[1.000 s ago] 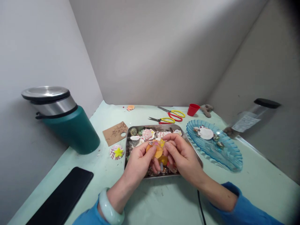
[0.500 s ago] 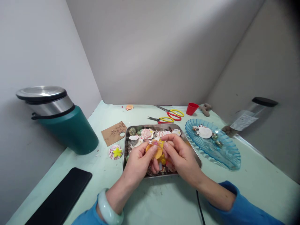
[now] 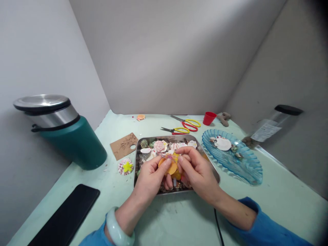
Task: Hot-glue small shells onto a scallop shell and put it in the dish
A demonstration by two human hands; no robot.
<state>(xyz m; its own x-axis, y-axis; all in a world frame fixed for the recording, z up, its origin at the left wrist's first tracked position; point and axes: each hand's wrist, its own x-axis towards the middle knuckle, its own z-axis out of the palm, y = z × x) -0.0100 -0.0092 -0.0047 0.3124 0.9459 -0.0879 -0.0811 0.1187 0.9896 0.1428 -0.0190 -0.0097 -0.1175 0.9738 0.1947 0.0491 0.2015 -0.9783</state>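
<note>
Over the metal tray (image 3: 176, 193), my left hand (image 3: 151, 174) grips an orange shell (image 3: 171, 166) between thumb and fingers. Small pink and purple bits show at the shell's upper edge. My right hand (image 3: 197, 171) is closed in a pinch just beside it; what its fingertips hold is too small to make out. Yellow pieces (image 3: 177, 175) show below the shell, partly hidden by my fingers. Shells fill the tray, among them a pink speckled shell (image 3: 160, 146).
Two scissors (image 3: 176, 130) lie behind the tray, near a red cup (image 3: 209, 118). A blue scalloped dish (image 3: 246, 171) is on the right. To the left are a brown card (image 3: 123, 147), a decorated shell disc (image 3: 125, 166), a green bottle (image 3: 77, 143) and a black phone (image 3: 66, 215).
Both hands stay nearly in place around the orange shell, with only slight finger motion. The whole view has shifted a little.
</note>
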